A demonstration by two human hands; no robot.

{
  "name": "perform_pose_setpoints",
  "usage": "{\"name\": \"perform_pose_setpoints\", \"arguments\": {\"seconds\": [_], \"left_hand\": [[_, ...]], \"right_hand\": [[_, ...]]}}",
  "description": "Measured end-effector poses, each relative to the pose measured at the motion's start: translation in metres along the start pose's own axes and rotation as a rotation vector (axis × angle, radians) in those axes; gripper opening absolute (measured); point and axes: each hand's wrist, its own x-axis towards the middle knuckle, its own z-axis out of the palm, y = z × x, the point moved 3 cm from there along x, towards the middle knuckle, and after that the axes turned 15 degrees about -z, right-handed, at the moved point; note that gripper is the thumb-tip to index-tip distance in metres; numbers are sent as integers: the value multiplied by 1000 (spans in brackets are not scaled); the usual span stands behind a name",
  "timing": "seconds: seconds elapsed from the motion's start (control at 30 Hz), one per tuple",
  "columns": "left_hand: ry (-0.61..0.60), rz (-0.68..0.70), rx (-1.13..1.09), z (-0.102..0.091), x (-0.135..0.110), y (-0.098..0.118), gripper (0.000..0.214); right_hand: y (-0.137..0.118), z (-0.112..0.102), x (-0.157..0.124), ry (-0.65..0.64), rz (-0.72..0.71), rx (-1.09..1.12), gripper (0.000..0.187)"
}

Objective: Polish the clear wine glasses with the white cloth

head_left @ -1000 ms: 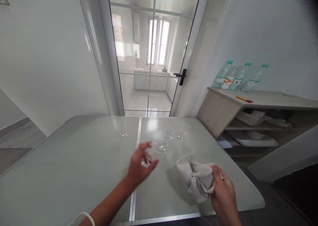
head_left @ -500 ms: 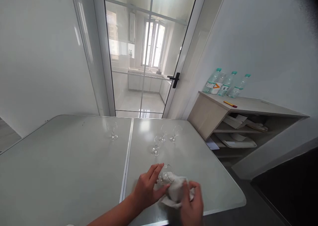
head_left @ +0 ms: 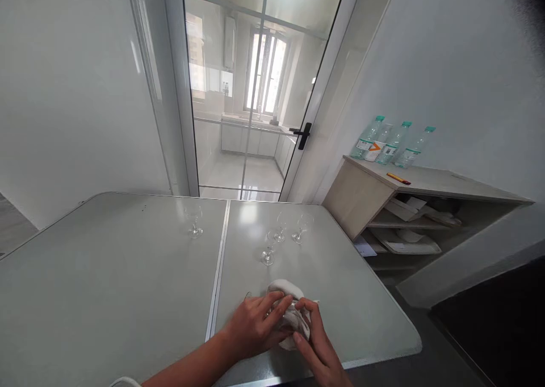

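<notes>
Low over the near part of the table, my left hand (head_left: 261,322) is closed around a clear stemmed glass (head_left: 248,294), which lies sideways and is mostly hidden; a bit of its rounded edge shows behind the knuckles. My right hand (head_left: 317,344) pinches a white cloth (head_left: 286,287) against the glass, the fingers of both hands almost meeting. The cloth bunches around the glass's bowl and sticks out beyond the fingertips. Beyond the hands, one stemmed glass (head_left: 267,257) stands nearest, with another glass (head_left: 279,235) and a third glass (head_left: 297,237) behind it.
Left of the metal seam (head_left: 219,262) in the pale table (head_left: 140,285) stands another stemmed glass (head_left: 195,231). At right, a wooden shelf unit (head_left: 366,197) carries several plastic bottles (head_left: 388,150) and a yellow-red stick-like item (head_left: 398,178). A glazed door (head_left: 242,165) rises behind the table.
The right hand has brought the cloth up and left onto the glass, where it now wraps the bowl. The glass has turned, its opening now covered. The view has shifted slightly.
</notes>
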Motion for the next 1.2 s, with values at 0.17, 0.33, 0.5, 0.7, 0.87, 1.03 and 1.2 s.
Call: {"name": "perform_pose_setpoints", "arguments": {"seconds": [0.17, 0.33, 0.5, 0.7, 0.87, 1.03, 1.2], "left_hand": [[0, 16, -55, 2, -6, 3, 65], [-18, -58, -211, 10, -9, 3, 73], [-42, -77, -258, 11, -9, 0, 75], [68, -3, -91, 1, -9, 2, 64], [-38, 12, -169, 3, -9, -2, 56], [-313, -230, -500, 12, -4, -10, 73], [-381, -305, -585, 20, -8, -12, 71]], "right_hand": [[-12, -25, 7, -469, -35, -69, 71], [-5, -29, 13, -598, -166, -289, 73], [-5, -35, 9, -343, -82, -83, 53], [-25, -28, 12, -414, -89, -81, 70], [-36, -26, 18, -835, -536, -518, 65], [-28, -24, 17, -621, -961, -714, 44], [-23, -27, 13, -458, -883, -455, 48]]}}
